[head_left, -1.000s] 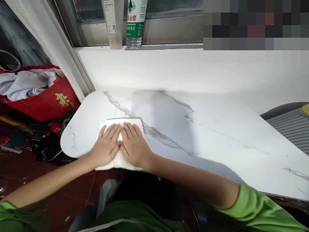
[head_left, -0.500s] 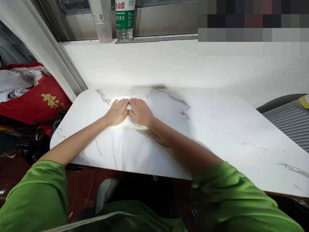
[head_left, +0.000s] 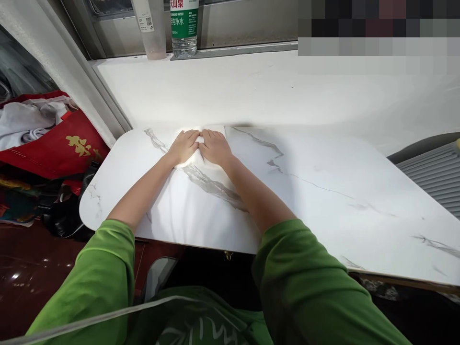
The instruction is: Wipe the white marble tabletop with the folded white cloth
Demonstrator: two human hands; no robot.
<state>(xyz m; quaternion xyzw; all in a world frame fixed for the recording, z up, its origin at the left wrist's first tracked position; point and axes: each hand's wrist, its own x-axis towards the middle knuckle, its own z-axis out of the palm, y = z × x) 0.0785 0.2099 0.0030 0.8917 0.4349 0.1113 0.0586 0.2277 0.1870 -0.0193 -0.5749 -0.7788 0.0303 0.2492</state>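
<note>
The cloth (head_left: pixel 199 160) lies flat on the desk (head_left: pixel 323 172), at 11 o'clock from the desk's middle, close to the foot of the wall (head_left: pixel 266 91); whether it touches the wall, I cannot tell. Both hands press on it side by side. The left grip (head_left: pixel 184 146) is laid palm down on the cloth's 9 o'clock half, fingers stretched towards 1 o'clock. The right grip (head_left: pixel 216 147) covers the 3 o'clock half, fingers towards 11. Each is flattened out rather than clamped, with the cloth beneath it. The thumbs meet or nearly meet, and between the hands the cloth shows at 4 o'clock from the left grip and 8 from the right.

From the cloth, the bottle (head_left: pixel 184 26) stands upright near 12 o'clock on the ledge, the cup (head_left: pixel 154 38) just beside it at 11. Well apart at 9 o'clock is the red bag (head_left: pixel 50 151).
</note>
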